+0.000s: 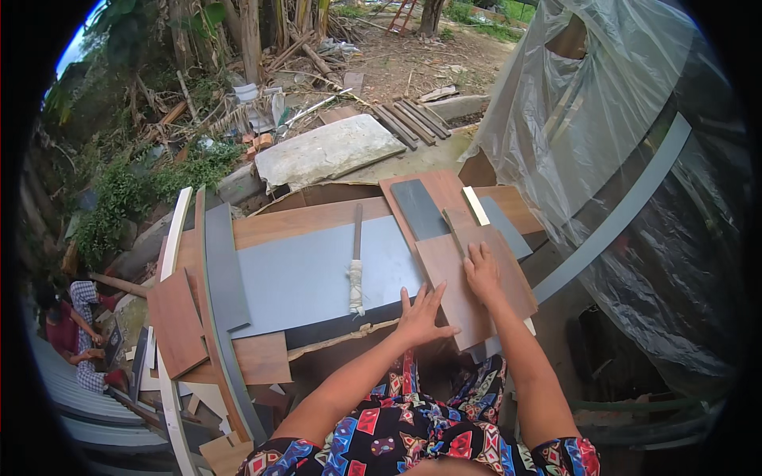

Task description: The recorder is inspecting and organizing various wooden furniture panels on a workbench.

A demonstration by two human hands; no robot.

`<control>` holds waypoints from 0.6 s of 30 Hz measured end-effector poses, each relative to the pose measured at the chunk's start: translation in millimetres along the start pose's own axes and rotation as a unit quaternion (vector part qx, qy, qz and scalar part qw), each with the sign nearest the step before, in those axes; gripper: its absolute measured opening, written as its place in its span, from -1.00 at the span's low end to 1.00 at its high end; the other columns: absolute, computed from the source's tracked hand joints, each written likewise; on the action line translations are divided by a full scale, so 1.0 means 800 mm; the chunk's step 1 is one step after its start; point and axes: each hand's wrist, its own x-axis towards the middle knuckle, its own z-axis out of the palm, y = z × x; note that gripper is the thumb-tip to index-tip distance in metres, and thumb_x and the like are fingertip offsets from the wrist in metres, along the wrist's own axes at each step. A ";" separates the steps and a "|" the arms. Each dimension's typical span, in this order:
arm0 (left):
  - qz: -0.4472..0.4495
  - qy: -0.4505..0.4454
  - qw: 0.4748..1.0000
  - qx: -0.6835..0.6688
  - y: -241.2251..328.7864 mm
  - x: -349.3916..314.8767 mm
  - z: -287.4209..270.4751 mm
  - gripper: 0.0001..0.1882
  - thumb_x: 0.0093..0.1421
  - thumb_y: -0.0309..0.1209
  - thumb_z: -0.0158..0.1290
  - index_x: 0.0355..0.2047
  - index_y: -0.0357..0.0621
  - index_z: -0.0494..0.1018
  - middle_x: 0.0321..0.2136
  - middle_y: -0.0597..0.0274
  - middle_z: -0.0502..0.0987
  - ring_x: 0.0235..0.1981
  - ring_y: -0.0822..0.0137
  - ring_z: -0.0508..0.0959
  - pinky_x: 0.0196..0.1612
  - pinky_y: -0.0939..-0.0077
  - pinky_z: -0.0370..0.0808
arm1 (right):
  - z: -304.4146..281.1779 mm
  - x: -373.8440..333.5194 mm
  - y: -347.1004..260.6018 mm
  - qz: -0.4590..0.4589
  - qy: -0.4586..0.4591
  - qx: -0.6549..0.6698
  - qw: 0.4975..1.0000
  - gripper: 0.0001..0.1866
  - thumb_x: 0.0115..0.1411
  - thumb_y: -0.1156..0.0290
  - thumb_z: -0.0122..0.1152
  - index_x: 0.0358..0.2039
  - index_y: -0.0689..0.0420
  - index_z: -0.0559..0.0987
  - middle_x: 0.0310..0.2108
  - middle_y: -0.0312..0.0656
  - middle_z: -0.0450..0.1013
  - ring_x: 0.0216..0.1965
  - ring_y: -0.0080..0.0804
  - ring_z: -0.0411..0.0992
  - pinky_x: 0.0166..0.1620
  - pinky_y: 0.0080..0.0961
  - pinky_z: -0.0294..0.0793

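Observation:
A flat brown wood-look board (451,287) lies tilted on the pile in front of me. My right hand (482,274) rests flat on its upper right part, fingers stretched out. My left hand (422,317) is at its left edge, fingers spread and thumb on the lower end; neither hand grips anything. A second brown board (516,274) shows under and to the right of the first. Left of my hands, a grey sheet (302,274) bears a narrow dark bar with a cloth-wrapped handle (355,287). A dark grey piece (418,209) lies just beyond the boards.
Long strips (214,309) and a reddish-brown board (177,324) lie at the left. Clear plastic sheeting (603,143) hangs at the right, with a curved grey strip (619,210) before it. Beyond lies a stone slab (329,149). Another person (75,337) sits low at the far left.

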 end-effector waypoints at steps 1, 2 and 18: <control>0.001 -0.001 1.000 -0.005 0.000 0.000 0.000 0.21 -0.12 0.33 0.05 0.33 -0.05 -0.27 0.27 -0.10 0.04 0.33 -0.05 -0.10 0.23 -0.31 -0.44 | 0.004 0.006 -0.008 -0.001 -0.001 0.002 1.000 -0.52 0.19 0.18 -0.01 0.10 0.06 0.38 0.16 0.11 0.19 0.12 0.04 0.22 0.16 -0.10 0.15; 0.002 -0.003 1.000 -0.010 0.000 0.001 0.001 0.24 -0.14 0.34 0.06 0.33 -0.08 -0.27 0.26 -0.13 0.03 0.33 -0.05 -0.10 0.22 -0.30 -0.44 | 0.009 0.010 -0.016 0.008 -0.011 0.005 1.000 -0.53 0.19 0.18 -0.01 0.10 0.05 0.39 0.16 0.11 0.19 0.11 0.04 0.23 0.16 -0.10 0.15; -0.033 0.037 0.998 -0.049 -0.008 0.001 0.007 0.38 -0.24 0.21 0.21 0.29 -0.34 -0.37 0.28 -0.21 -0.10 0.35 -0.04 -0.16 0.30 -0.09 -0.46 | -0.057 -0.116 -0.055 -0.103 -0.041 0.051 0.993 -0.53 0.13 0.27 0.10 0.08 0.07 0.40 0.12 0.12 0.22 0.06 0.05 0.27 0.10 -0.15 0.24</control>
